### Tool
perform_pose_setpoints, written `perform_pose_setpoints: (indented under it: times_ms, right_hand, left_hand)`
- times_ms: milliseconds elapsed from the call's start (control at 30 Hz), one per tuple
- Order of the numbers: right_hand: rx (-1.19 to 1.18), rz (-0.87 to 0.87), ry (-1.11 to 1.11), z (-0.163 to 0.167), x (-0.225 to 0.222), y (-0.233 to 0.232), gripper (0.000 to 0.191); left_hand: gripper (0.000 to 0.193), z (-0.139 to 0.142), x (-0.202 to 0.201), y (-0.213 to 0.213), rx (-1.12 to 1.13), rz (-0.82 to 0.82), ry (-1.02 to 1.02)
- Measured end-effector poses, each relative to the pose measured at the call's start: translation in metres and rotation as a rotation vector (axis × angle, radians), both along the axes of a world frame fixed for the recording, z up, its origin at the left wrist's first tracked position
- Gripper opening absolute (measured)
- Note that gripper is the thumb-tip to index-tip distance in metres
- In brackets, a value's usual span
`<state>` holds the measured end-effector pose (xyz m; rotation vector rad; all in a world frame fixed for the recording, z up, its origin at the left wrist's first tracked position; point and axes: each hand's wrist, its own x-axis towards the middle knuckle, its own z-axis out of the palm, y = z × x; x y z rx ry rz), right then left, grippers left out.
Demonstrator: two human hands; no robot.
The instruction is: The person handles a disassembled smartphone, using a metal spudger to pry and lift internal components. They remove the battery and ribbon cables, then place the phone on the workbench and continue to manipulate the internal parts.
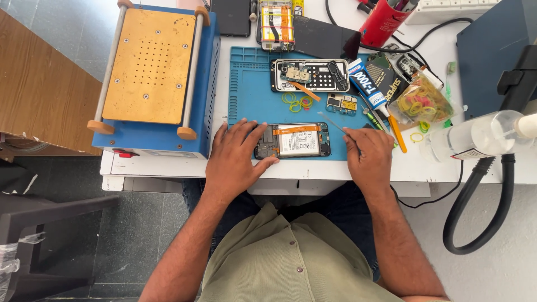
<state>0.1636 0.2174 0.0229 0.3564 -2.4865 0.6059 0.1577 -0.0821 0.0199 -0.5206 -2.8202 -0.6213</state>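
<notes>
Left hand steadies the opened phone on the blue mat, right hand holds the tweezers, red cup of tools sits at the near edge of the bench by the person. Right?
Not quite. The head view shows the red cup at the far edge of the bench, away from the person. The rest holds: the left hand rests on the opened phone on the blue mat, and the right hand holds the tweezers.

Blue mat (246, 95) looks matt rubbery; the opened phone (292, 140) shows a glossy white battery label (orange strip across it). Tweezers (333, 121) gleam metallic, the bottle (475, 137) clear plastic, the plate (149, 66) dull brassy.
</notes>
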Motion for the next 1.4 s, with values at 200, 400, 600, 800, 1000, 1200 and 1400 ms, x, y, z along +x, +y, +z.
perform_pose_setpoints:
  times_ms: [200,400,600,800,1000,1200,1400]
  right_hand:
    - [-0.023,-0.065,-0.02,-0.007,0.001,0.002,0.015]
    - [0.037,-0.116,0.006,-0.007,-0.002,-0.001,0.016]
    - [-0.337,-0.096,0.012,0.002,0.001,0.01,0.01]
    - [-0.438,-0.092,-0.021,0.024,-0.014,0.028,0.012]
    - [-0.103,0.151,-0.114,0.039,-0.086,0.018,0.014]
    - [0.14,0.222,-0.194,0.018,-0.162,-0.011,0.012]
    - [0.226,0.133,-0.164,0.008,-0.175,-0.022,0.01]
  left_hand:
    - [0.085,0.004,0.001,-0.001,0.018,-0.02,-0.035]
    - [0.085,0.007,-0.003,-0.007,0.081,-0.062,-0.057]
    - [0.084,0.005,-0.001,-0.006,0.085,-0.046,-0.082]
    - [0.083,0.005,-0.003,-0.004,0.069,-0.034,-0.079]
    - [0.09,0.008,-0.003,-0.004,0.091,-0.025,-0.126]
    - [0.105,0.011,-0.003,-0.006,0.205,-0.018,-0.138]
    - [0.103,0.012,-0.003,-0.009,0.208,-0.067,-0.106]
